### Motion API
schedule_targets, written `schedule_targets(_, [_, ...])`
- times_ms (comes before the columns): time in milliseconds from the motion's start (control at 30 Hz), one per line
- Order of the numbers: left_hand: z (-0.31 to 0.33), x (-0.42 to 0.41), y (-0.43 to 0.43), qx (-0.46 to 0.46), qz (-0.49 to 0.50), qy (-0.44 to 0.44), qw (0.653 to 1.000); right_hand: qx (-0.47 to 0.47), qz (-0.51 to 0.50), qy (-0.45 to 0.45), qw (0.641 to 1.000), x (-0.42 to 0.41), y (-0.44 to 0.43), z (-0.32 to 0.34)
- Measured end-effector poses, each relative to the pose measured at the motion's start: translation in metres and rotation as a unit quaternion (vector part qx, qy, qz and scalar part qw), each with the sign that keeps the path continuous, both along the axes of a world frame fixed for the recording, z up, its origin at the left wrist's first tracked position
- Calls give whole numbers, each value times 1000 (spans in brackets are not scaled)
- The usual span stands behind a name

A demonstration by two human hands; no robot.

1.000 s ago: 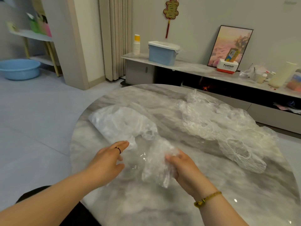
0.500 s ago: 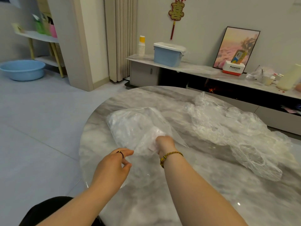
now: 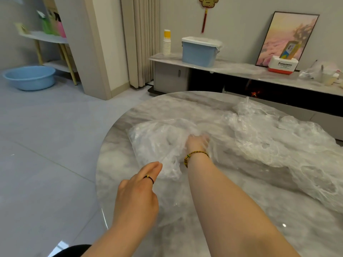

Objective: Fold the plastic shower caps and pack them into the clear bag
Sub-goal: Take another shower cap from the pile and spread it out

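Head camera, and nearest to us is the left hand (image 3: 137, 193), ring (image 3: 149, 178) on show. One finger reaches out straight to the near lip of the clear bag (image 3: 157, 141) and the other fingers are tucked under. Whether it pinches the plastic, I cannot tell. Just beyond it, the right hand (image 3: 196, 143) is pushed in through the bag's mouth up to the bracelet (image 3: 195, 154). Its fingers are veiled by crumpled film, so their hold cannot be read. The bag lies stuffed and wrinkled on the marble table (image 3: 241, 210), toward its left edge. A loose heap of shower caps (image 3: 269, 141) sprawls from the far edge down the right side. Farther back, a low cabinet (image 3: 232, 68) carries a blue storage box (image 3: 200, 52), stacked paper cups (image 3: 166, 43) and a framed picture (image 3: 287, 38). A blue basin (image 3: 29, 76) sits on the floor at far left.
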State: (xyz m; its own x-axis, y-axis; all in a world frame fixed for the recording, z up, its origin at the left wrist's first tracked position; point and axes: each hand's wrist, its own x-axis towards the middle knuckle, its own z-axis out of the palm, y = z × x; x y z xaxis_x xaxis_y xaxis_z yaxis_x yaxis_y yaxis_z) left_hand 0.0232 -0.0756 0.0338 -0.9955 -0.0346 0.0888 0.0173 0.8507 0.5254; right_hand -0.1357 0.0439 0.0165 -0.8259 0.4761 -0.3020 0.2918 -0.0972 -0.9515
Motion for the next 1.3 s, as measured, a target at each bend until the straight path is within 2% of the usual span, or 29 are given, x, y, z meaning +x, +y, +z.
schedule_targets(67, [-4, -4, 1, -26, -26, 73, 997, 55, -42, 26, 997, -8, 3, -2])
schedule_targets(100, [0, -5, 2, -24, -36, 76, 996, 85, -40, 26, 995, -10, 3, 0])
schedule_targets(167, [6, -7, 5, 10, -41, 41, 998, 210, -8, 13, 977, -16, 6, -4])
schedule_targets(233, [1, -4, 5, -11, -23, 43, 999, 360, 28, -28, 932, -19, 14, -9])
schedule_targets(333, [-10, -6, 5, -27, -40, 109, 993, 491, 46, -48, 869, -23, 25, -11])
schedule_targets(367, [-11, -7, 5, -51, -39, 103, 993, 530, 76, -55, 843, -24, 26, -12])
schedule_targets(400, [-5, -8, 6, -60, -41, 40, 997, 547, 94, -56, 830, -23, 27, -13])
schedule_targets(433, [-2, -8, 6, -36, -35, 33, 998, 544, 103, -45, 832, -24, 27, -14])
schedule_targets(467, [-4, -7, 8, -30, -18, 29, 999, 516, 106, -31, 849, -22, 26, -14])
schedule_targets(533, [0, -6, 11, -43, -5, -9, 999, 450, 112, 10, 886, -16, 21, -13])
schedule_targets(567, [0, -6, 12, -52, -8, -15, 999, 440, 119, 38, 889, -13, 21, -14])
schedule_targets(600, [-2, -7, 13, -56, -11, -27, 998, 450, 140, 62, 880, -10, 20, -16])
schedule_targets(667, [3, -6, 14, -56, 0, -45, 997, 505, 207, 76, 834, -8, 17, -23])
schedule_targets(767, [-1, -5, 12, -65, 7, -53, 996, 581, 286, 15, 762, -16, 21, -31])
schedule_targets(933, [-5, -11, 13, -60, 7, -66, 996, 593, 334, -69, 729, -21, 37, -20])
schedule_targets(1100, [-18, -16, 17, -30, 11, -87, 996, 600, 331, -78, 724, -22, 38, -24])
schedule_targets(1200, [-23, -21, 21, -3, 18, -95, 995, 619, 329, -63, 710, -11, 38, -22])
schedule_targets(1300, [-23, -32, 25, 29, 33, -83, 996, 614, 336, -48, 713, 6, 40, -16])
